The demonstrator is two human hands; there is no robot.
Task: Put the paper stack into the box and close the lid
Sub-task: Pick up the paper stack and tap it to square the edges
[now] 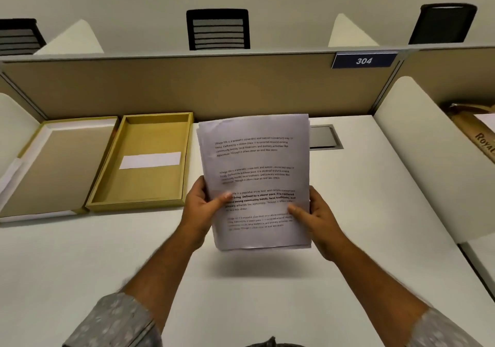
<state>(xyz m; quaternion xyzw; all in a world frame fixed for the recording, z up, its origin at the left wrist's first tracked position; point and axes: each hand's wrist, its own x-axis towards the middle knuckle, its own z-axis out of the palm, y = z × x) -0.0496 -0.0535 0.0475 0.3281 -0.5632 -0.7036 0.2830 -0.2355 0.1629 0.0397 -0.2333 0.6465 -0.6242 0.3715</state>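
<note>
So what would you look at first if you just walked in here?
The paper stack with printed text, held up above the white desk by the left hand and right hand. Left of it lies the open yellow box, its lid beside it.

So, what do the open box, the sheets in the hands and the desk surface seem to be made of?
Open box: probably rigid cardboard, matte mustard-yellow, with thick straight walls and a white label inside.
Paper stack: thin white printer paper, printed with black text, the edges slightly uneven, held by the left hand and the right hand.
Desk: smooth white, likely laminate; I cannot be sure.
</note>
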